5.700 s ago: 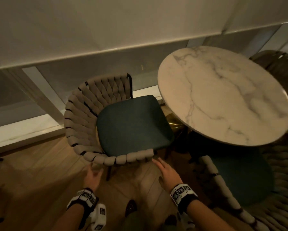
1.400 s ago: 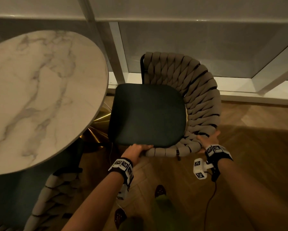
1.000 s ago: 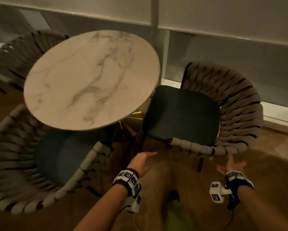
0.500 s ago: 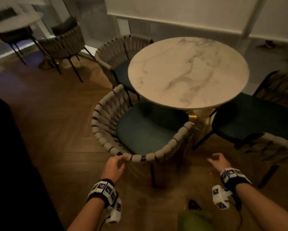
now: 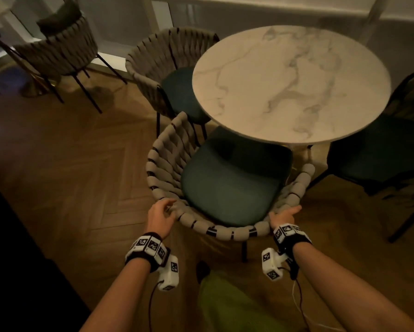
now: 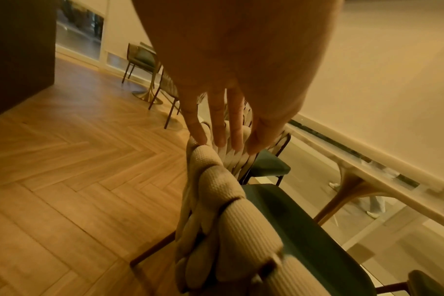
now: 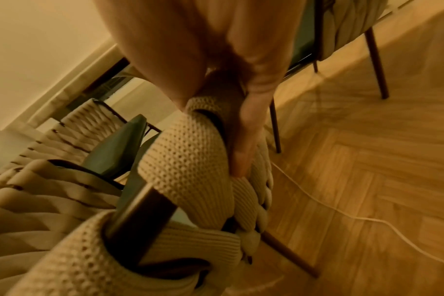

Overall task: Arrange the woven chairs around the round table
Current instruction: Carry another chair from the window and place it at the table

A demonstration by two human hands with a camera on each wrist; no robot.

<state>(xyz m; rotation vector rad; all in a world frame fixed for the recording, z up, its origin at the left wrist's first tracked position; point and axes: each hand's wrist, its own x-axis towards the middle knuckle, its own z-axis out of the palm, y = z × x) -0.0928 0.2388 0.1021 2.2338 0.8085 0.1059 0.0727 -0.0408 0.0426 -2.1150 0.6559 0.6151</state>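
Hands are both at the back rim of the nearest beige rope-woven chair with dark green seat cushion (image 5: 225, 188), which stands at approx. 6 o'clock of the round white marble-top counter (image 5: 289, 85); front of its seat is already partly under the counter edge. Left hand (image 5: 160, 218) is at the left part of the rim; in left wrist view its fingers (image 6: 217, 128) lie nearly straight and the tips only touch the woven band, so it is open, no real grip. Right hand (image 5: 283, 215) is at the right part of the rim; in right wrist view its thumb and fingers (image 7: 248, 144) are curled round the padded rope and the dark metal tube under it, so it grips the chair.

Second woven chair (image 5: 170, 68) stands at approx. 9 o'clock of the counter, seat partly under the top. Third chair (image 5: 378, 154) is at approx. 3 o'clock, only partly in view. One more similar chair (image 5: 60, 49) stands well apart at far left, beside another small table; it probably belongs to that one. Floor is herringbone wood (image 5: 69, 164).

Step in hand, in my judgement: positioning the 6 o'clock chair. Next move needs the left hand to close on the rim too, then a light lift or slide w/ both hands to square it toward the counter centre, w/o hitting the 9 o'clock chair, which stands just beside.
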